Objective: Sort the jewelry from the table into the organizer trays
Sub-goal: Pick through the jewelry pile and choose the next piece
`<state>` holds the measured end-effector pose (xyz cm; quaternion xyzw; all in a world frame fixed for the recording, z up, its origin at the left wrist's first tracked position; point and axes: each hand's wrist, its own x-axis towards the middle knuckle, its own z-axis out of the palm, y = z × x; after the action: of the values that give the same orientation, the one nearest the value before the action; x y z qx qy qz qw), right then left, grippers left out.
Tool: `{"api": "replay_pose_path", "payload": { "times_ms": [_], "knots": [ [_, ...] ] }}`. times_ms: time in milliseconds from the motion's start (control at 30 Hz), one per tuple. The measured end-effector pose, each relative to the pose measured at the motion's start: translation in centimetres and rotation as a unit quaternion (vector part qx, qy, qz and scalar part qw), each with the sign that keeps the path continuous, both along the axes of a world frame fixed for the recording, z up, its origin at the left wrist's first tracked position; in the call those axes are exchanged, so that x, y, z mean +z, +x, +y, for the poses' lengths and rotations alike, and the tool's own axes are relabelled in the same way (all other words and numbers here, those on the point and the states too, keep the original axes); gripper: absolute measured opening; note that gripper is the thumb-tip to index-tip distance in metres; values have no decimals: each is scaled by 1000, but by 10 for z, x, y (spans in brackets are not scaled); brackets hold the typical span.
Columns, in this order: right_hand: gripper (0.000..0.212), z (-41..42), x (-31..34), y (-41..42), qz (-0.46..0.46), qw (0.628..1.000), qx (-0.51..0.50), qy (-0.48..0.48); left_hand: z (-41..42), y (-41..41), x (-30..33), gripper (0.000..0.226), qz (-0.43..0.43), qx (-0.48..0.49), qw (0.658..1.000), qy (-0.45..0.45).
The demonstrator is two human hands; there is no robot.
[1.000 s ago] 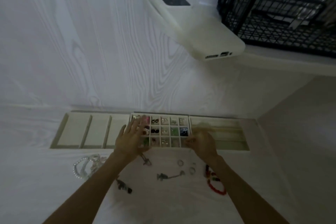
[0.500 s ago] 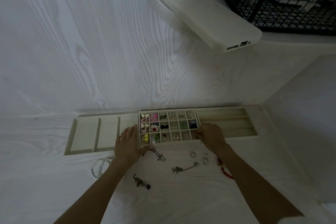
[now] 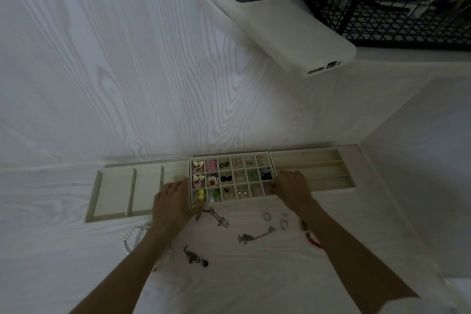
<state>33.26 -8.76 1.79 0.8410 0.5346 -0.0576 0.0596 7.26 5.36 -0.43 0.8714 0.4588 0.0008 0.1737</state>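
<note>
A cream grid tray (image 3: 230,202) with several small compartments of earrings sits between a left tray (image 3: 114,191) with wide slots and a right tray (image 3: 313,168) with long slots. My left hand (image 3: 172,201) grips the grid tray's front left corner, thumb along the front edge. My right hand (image 3: 293,187) has its fingers curled at the tray's front right corner. Loose on the table in front lie a pearl bracelet (image 3: 130,237), two rings (image 3: 266,216), a dinosaur pendant chain (image 3: 246,237), another dark charm (image 3: 191,255) and a red bead bracelet (image 3: 312,238).
A white phone-like device (image 3: 280,30) lies farther back on the white wood-grain surface. A black wire basket (image 3: 395,0) stands at the back right. A pale wall or panel (image 3: 420,160) borders the trays on the right.
My left hand has come off the grid tray's compartments and down to its front left corner. My right hand has stayed at the tray's right front corner.
</note>
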Motion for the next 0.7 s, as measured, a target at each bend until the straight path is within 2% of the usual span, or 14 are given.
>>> {"api": "replay_pose_path", "payload": {
  "times_ms": [100, 200, 300, 367, 433, 533, 633, 700],
  "knots": [
    [26, 4, 1, 1, -9, 1000, 27, 2, -3, 1, 4, 84, -13, 7, 1000, -1],
    [26, 5, 1, 1, 7, 999, 46, -12, -8, 9, 12, 81, -81, -3, 997, 19],
    [23, 1, 3, 7, 23, 996, 82, -20, -23, 30, 28, 48, -121, -53, 990, 58],
    [16, 3, 5, 7, 12, 994, 101, -42, -35, 43, 44, 28, -128, -95, 986, 52],
    [14, 3, 7, 9, -9, 991, 120, -57, -52, 58, 55, 22, -102, -132, 986, 9],
    [16, 3, 8, 14, 12, 990, 125, -66, -78, 75, 62, 24, -55, -142, 985, -83],
    [17, 4, 8, 18, 37, 988, 129, -76, -100, 87, 52, 27, -10, -123, 979, -163],
    [18, 5, 7, 19, 45, 987, 137, -75, -109, 90, 46, 29, 9, -94, 978, -184]
  ]
}}
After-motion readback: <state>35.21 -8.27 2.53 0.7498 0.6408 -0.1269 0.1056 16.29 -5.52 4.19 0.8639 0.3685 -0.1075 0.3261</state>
